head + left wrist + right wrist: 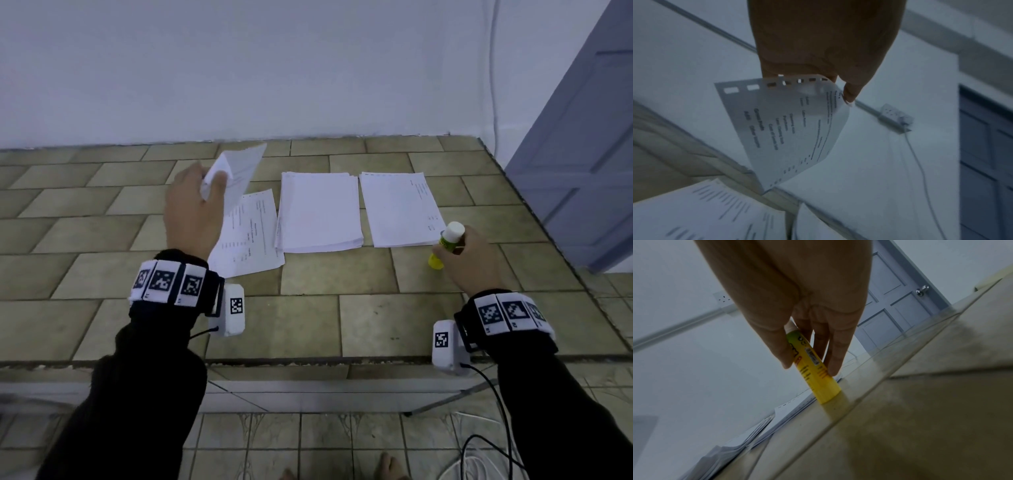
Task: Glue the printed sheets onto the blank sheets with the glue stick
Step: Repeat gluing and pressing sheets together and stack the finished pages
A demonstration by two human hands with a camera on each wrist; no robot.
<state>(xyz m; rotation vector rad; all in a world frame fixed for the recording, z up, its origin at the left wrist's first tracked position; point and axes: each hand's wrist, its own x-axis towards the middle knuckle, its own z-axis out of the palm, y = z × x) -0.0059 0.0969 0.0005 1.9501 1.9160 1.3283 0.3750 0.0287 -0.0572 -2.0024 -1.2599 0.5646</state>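
Left hand pinches a lifted printed sheet; right hand grips the capped glue stick standing beneath it. Uncap first, keeping the sheet uncreased.

Dim, cool, bluish indoor light, even and soft, with no clear source and only faint shadows under the paper stacks on the tiled bench. The head view is fairly sharp at centre, its tile lines bowing toward the edges. Both wrist views are darker, grainy and strongly curved. Print on the lifted sheet is smeared; the glue stick is soft, its yellow reflected in the glossy tile
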